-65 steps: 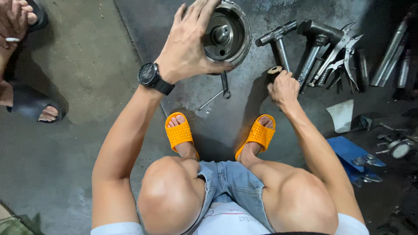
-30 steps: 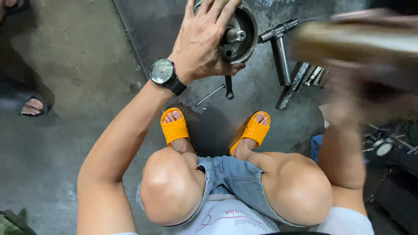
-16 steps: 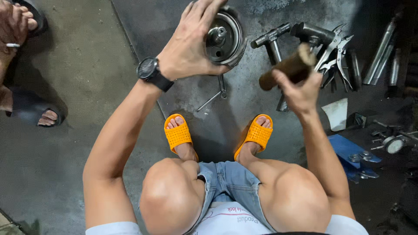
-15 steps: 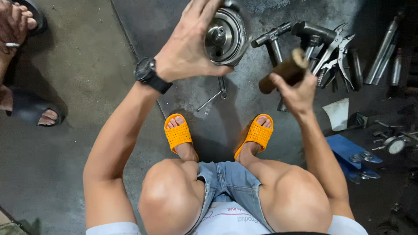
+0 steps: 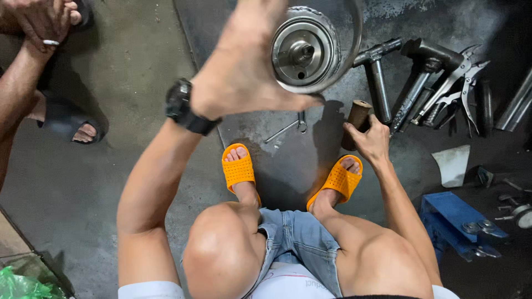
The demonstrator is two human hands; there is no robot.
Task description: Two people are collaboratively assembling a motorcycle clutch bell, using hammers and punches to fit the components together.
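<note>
Left hand [image 5: 244, 77] grips round metal hub [image 5: 305, 51]; right hand [image 5: 372, 141] holds wooden handle [image 5: 356, 117].

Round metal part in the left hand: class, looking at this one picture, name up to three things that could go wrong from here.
1. The left hand holds the round metal part up over open-toed orange sandals; if it slips, it could land on bare toes.
2. The right hand grips a short wooden handle near the holding fingers; a stray swing might hit them.
3. Hammers and pliers lie loose on the floor beside the feet, a likely trip hazard.
</note>
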